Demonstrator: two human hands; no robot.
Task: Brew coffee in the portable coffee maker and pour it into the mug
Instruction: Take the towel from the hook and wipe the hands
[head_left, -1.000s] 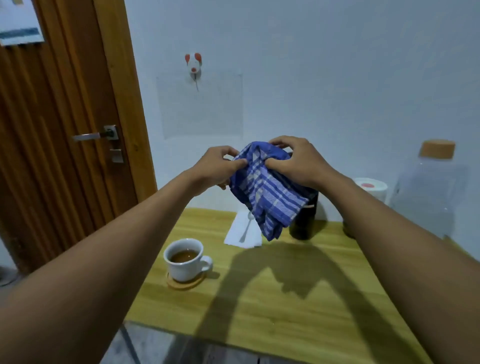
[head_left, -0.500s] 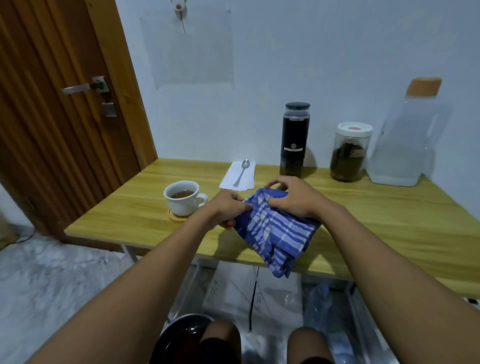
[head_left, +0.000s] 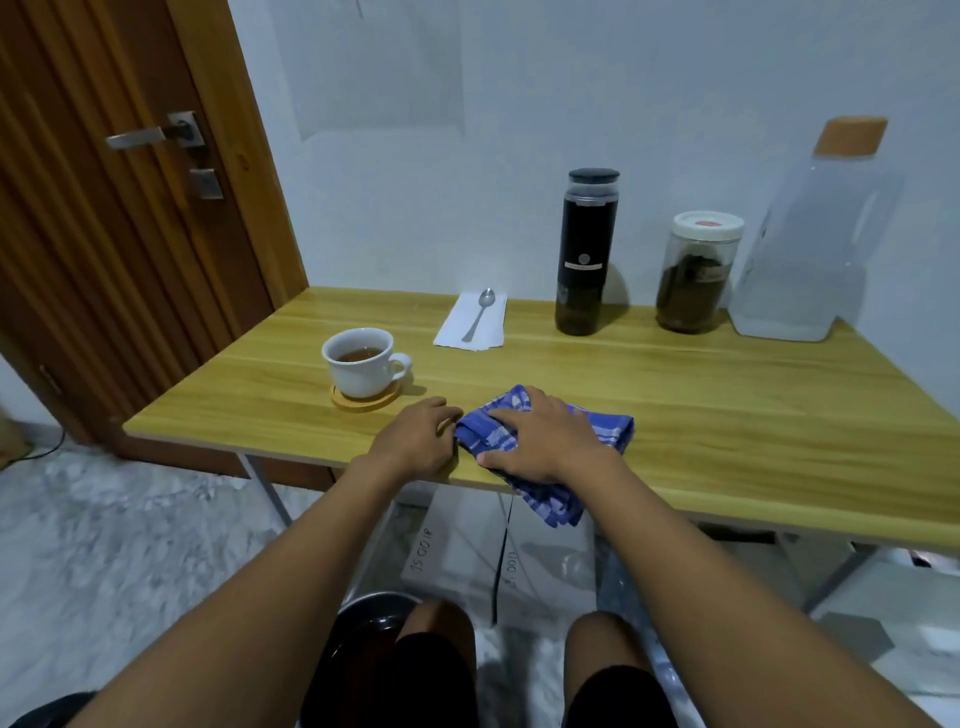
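Note:
A white mug (head_left: 360, 362) with brown coffee in it stands on a round wooden coaster (head_left: 365, 399) at the table's left. The black portable coffee maker (head_left: 586, 252) stands upright at the back, lid on. A blue checked cloth (head_left: 608, 431) lies at the table's front edge, one corner hanging over. My right hand (head_left: 540, 439) presses flat on the cloth. My left hand (head_left: 420, 436) rests on the table beside the cloth's left end, fingers curled against it.
A spoon (head_left: 480, 313) lies on a white napkin (head_left: 470, 322) behind the mug. A jar of coffee grounds (head_left: 696, 273) and a clear water jug (head_left: 815, 234) with a wooden lid stand back right. A wooden door (head_left: 104, 208) is left. Boxes sit under the table (head_left: 727, 415).
Both hands came down with the cloth from in front of the wall to the table's front edge. The cloth now lies on the table under my right hand.

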